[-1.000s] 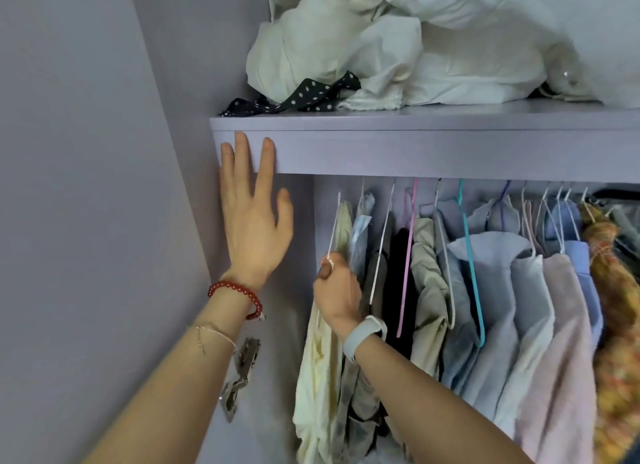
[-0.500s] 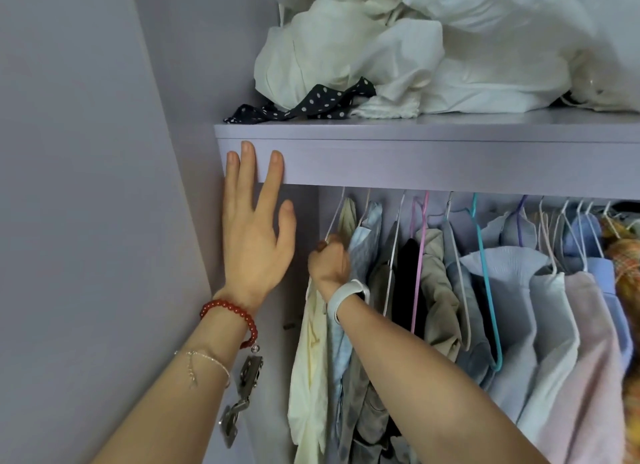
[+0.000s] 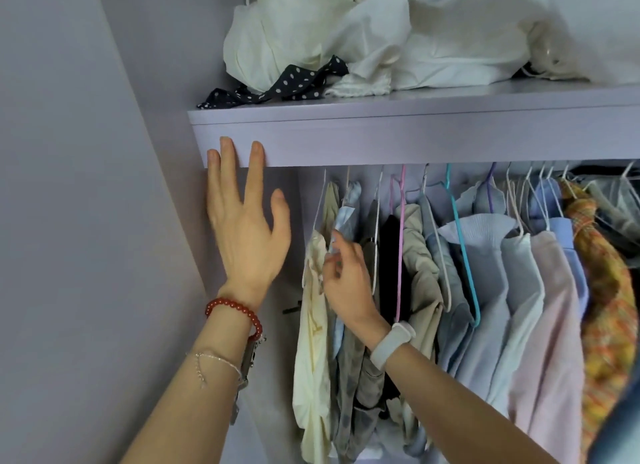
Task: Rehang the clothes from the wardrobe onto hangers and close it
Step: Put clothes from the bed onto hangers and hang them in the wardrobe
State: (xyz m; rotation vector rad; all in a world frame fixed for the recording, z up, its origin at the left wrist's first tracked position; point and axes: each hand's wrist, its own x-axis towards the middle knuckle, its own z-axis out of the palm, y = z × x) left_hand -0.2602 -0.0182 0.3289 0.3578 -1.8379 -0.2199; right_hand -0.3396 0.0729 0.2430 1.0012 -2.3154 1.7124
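Under the lilac shelf (image 3: 415, 141), the right hand (image 3: 346, 283) pinches the pale-blue garment (image 3: 346, 218) hanging straight above it, while the flat, spread left hand (image 3: 246, 228) braces well aside.

- I see a heap of white bedding (image 3: 433, 38) piled on top of the lilac shelf (image 3: 415, 131).
- A dark polka-dot strip of cloth (image 3: 277, 86) lies at the shelf's left end, partly under that heap.
- A metal door hinge (image 3: 247, 363) sits below the shelf, at the left.
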